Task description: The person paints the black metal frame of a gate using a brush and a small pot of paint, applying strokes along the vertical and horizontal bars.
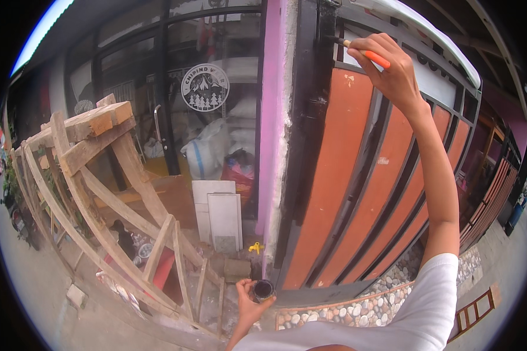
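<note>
White sleeve: nearest my remote view, the white sleeve [433, 298] fills the lower right, its arm rising toward the top of the frame.
Right hand: the right hand [390, 69], upper right, is clamped on the brush [376, 59] by its orange handle, bristles pointing left.
Left hand: at lower centre I see the left hand [249, 305] curled round the cup [264, 289], thumb and fingers gripping its sides; the contents look dark.
Black post: the bristles are at the upper part of the black post [310, 128], centre top; dark on dark, I cannot tell whether they touch.
Paintwork: I judge the coating well advanced, since the post looks black along most of its visible length. The rough white wall edge [285, 82] beside it is uncoated. Greyer patches may be left to cover, or may just be glare.
Orange slats: right of the post, the orange slats [339, 146] carry a few pale marks, above the pebble strip [357, 313].
Wooden trestle: the wooden trestle [99, 126] leans across the left.
Glass door: farthest, the glass door [132, 76], upper left, with pale sacks [208, 149] behind glass.
</note>
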Demonstrator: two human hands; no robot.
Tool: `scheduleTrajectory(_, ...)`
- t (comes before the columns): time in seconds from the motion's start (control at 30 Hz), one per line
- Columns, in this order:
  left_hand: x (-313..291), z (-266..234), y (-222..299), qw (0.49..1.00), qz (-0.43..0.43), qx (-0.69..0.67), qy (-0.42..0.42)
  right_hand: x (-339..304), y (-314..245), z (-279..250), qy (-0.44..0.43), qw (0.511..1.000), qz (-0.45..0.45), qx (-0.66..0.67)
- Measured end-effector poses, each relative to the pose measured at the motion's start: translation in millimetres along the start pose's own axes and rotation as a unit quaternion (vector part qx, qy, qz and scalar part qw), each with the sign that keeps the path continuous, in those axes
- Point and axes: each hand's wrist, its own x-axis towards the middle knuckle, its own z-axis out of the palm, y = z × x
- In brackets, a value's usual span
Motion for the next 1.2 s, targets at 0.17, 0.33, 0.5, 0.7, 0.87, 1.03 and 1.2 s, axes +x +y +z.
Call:
scheduleTrajectory(0.17,5.4,4.7,-3.3,1.0,0.012,0.0,-0.014,19.6,44.0,13.6,0.072,0.993,-0.041,-0.084)
scheduleTrajectory(0.33,0.4,7.9,-5.4,1.0,-0.007,-0.01,-0.01,-19.4,-11.6,7.1,-0.087,0.995,0.042,0.041)
scheduleTrajectory(0.5,1.2,6.1,-6.3,1.0,0.009,-0.013,-0.018,-17.0,-13.2,-10.3,-0.075,0.978,0.13,0.144)
scheduleTrajectory(0.7,4.6,10.0,0.5,1.0,0.003,0.006,-0.017,5.7,37.4,-2.8,0.018,0.993,0.103,0.051)
scheduleTrajectory(0.87,-2.4,9.3,-1.5,1.0,-0.008,0.008,-0.011,-9.5,12.0,1.1,0.005,0.999,0.03,0.026)
scheduleTrajectory(1.03,-5.8,7.4,-6.4,1.0,-0.007,0.016,-0.005,-14.3,-1.2,-3.7,-0.043,0.991,0.085,0.09)
scheduleTrajectory(1.2,-3.0,8.5,-3.4,1.0,0.004,0.022,-0.009,6.4,32.7,-4.4,0.015,0.996,0.086,0.031)
